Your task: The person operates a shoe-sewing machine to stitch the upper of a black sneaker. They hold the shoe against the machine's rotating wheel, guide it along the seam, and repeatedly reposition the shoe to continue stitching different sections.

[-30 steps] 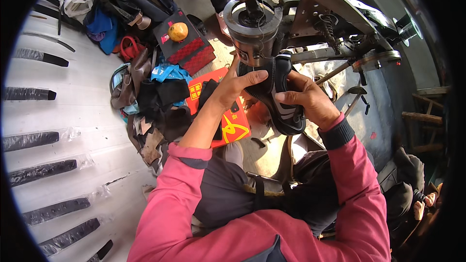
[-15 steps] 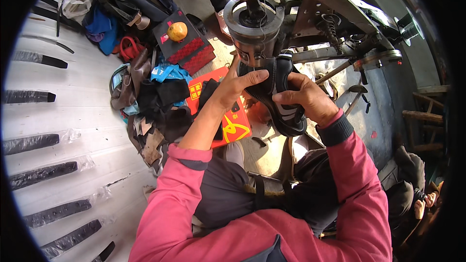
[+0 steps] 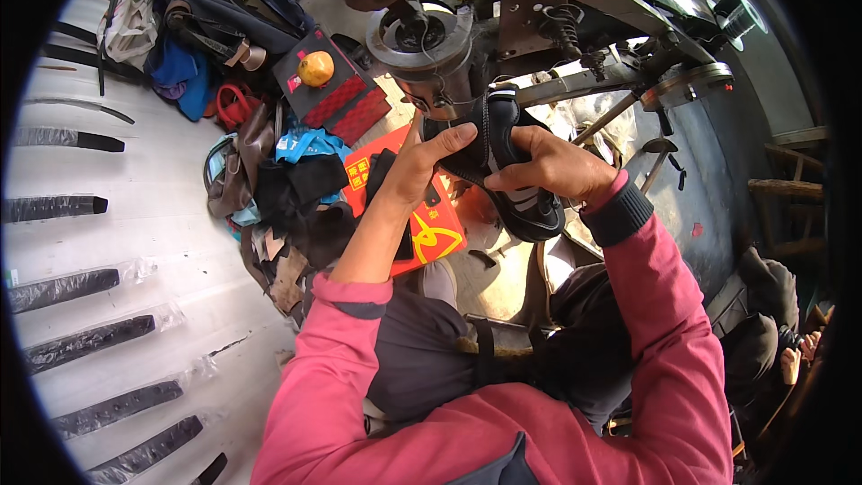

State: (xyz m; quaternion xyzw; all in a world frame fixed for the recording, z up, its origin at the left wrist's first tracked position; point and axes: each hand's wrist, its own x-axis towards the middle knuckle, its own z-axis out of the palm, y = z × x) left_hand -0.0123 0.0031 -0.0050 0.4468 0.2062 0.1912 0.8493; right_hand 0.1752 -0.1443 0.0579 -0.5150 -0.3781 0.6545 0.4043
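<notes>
A black shoe [image 3: 532,214] with white stripes is gripped between my two hands, up against the metal head of a shoe-stitching machine [image 3: 433,72]. My left hand [image 3: 420,162] holds its left part, thumb lying on the black upper and the other fingers mostly hidden. From the other side my right hand [image 3: 561,166] grasps it, thumb and fingers pressing on the upper near the opening. The striped end points down toward my knees. Where the shoe meets the machine, the needle area is hidden.
Left of my arm lie a red box [image 3: 435,247] with yellow markings, dark cloth scraps [image 3: 301,180] and bags. A yellow-orange fruit [image 3: 315,68] sits on a dark box [image 3: 305,99]. A handwheel [image 3: 687,85] juts out right. Another person's hands [image 3: 795,357] show at far right.
The machine and shoe now appear farther left and slightly higher in view. The shoe's striped end has swung up a little. Both hands keep their hold.
</notes>
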